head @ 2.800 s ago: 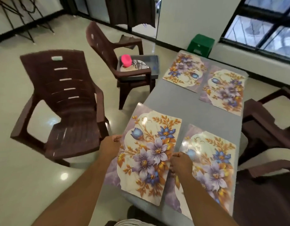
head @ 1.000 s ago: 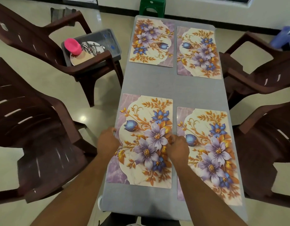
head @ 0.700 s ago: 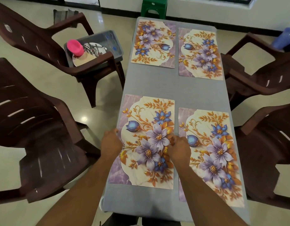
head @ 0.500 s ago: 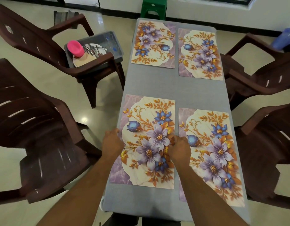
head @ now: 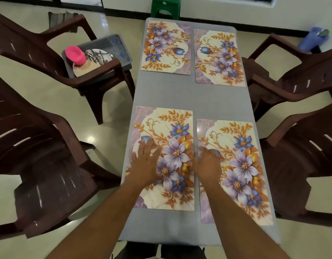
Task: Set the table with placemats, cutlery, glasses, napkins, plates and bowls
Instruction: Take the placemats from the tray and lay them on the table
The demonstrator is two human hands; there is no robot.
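Fingers (head: 145, 146) of the left hand (head: 145, 165) are straight and a little spread, lying flat on the near left floral placemat (head: 172, 131), a rectangular mat with purple and blue flowers and orange leaves. Its fingertips are blurred. The right hand (head: 208, 165) is over the narrow gap between this mat and the near right floral placemat (head: 240, 165); its fingers look relaxed and hold nothing, but I cannot tell exactly how they lie because of blur.

Both near mats lie flat, side by side, on the long grey table (head: 191, 98). Two more floral placemats (head: 166, 47) lie side by side at the far end, well apart from the near pair.

On the left, a dark brown plastic chair (head: 55, 53) carries a grey plastic tray (head: 124, 51) on its seat. Inside the tray are a pink cup (head: 75, 55), plates (head: 86, 69) and metal cutlery (head: 98, 55). More brown chairs stand around the table, and a green plastic stool (head: 164, 6) stands beyond its far end.
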